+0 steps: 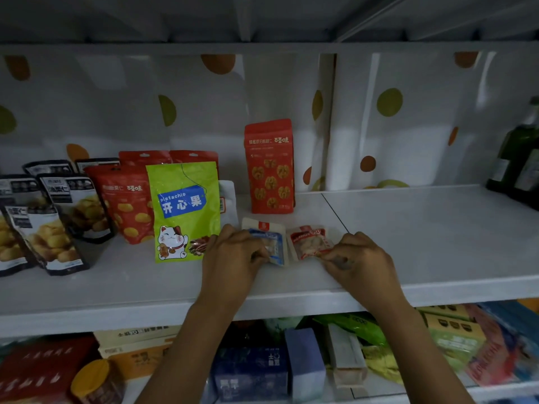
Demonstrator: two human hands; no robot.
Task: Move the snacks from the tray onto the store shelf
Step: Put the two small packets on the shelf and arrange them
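On shelf (423,228), snack packets (274,243) (each pinched)

Bare shelf (437,228) lies open rightward until the bottles (519,161); snack bags (183,211) crowd the left.

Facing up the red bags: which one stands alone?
The tall walnut bag, upright to the right of the green bag; the other red bags crowd together left of and behind that green bag.
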